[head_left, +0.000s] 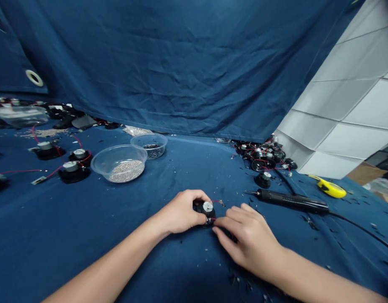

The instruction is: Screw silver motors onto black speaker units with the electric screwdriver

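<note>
on blue cloth point(187, 172), the left hand point(186, 212) is gripping a black speaker point(208, 207) while the right hand point(248, 232) is pinching its red wire point(212, 219).

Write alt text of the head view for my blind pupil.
The left hand grips a small black part over blue cloth, the right hand at its red wire. Clear bowls stand left; a black tool lies right.

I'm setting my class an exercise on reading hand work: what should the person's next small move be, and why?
Probably the right hand should gently settle the red wire against the white-topped black part: the left hand grips that part, which may steady it, and the right fingertips are at the wire, though whether they pinch it is unclear.
</note>
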A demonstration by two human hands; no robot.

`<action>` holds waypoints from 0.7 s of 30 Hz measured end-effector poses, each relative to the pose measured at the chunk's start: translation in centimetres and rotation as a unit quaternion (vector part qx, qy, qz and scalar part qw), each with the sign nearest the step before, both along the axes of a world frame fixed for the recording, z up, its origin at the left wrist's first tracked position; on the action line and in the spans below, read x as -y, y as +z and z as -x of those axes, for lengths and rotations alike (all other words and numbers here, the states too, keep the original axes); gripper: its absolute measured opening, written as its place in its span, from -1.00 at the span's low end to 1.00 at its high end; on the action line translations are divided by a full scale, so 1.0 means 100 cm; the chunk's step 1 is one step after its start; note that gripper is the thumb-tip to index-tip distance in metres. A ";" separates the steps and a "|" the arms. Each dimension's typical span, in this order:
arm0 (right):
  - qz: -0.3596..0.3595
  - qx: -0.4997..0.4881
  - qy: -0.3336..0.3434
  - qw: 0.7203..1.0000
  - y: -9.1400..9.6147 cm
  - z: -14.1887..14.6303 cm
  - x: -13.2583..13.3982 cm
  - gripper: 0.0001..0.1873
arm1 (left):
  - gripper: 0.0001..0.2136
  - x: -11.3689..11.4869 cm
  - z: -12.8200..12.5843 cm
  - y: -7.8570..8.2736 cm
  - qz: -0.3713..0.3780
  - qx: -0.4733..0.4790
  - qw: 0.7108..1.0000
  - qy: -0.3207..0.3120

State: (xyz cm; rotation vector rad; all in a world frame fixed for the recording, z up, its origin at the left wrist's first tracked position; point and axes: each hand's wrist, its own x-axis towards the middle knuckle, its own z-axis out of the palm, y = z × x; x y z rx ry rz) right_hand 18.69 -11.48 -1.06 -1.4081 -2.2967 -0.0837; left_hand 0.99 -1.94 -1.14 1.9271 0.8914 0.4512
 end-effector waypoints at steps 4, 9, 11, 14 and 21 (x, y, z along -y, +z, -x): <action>0.053 -0.051 -0.106 0.992 -0.007 0.016 -0.002 -0.86 | -0.72 0.000 0.001 -0.001 0.000 0.005 1.000 0.001; 0.084 -0.058 -0.167 0.981 -0.006 0.019 -0.006 -0.86 | -0.71 0.000 0.001 -0.001 0.003 0.003 1.000 0.001; 0.084 -0.060 -0.169 0.980 -0.006 0.019 -0.006 -0.85 | -0.71 0.001 0.001 -0.001 -0.001 0.001 1.000 0.003; 0.103 -0.088 -0.177 0.975 -0.007 0.020 -0.006 -0.83 | -0.72 0.001 0.001 0.000 -0.002 -0.003 1.000 0.004; 0.204 -0.196 -0.204 0.937 -0.008 0.022 -0.011 -0.78 | -0.74 0.004 0.000 0.002 -0.012 -0.008 1.000 0.014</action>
